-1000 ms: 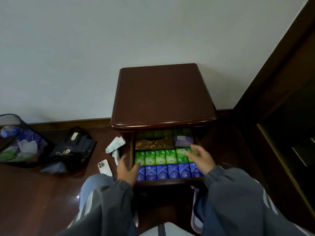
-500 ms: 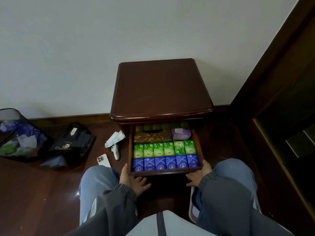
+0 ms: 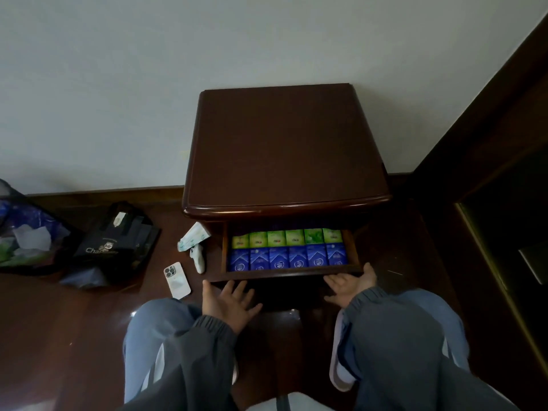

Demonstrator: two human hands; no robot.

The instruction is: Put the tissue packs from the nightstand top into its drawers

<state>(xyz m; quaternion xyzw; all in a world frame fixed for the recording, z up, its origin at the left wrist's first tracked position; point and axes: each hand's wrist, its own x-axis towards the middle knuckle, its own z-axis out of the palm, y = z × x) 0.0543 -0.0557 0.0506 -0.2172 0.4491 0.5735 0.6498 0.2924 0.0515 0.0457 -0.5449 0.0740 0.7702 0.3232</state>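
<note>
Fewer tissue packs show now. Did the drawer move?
Yes. The drawer slid back in under the nightstand top, which now hides its back part.

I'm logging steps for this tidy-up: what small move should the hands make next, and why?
Probably push the drawer fully in. The left hand and right hand are open at its front, rows of green packs and blue packs fill its visible part, and the nightstand top shows no packs.
</note>
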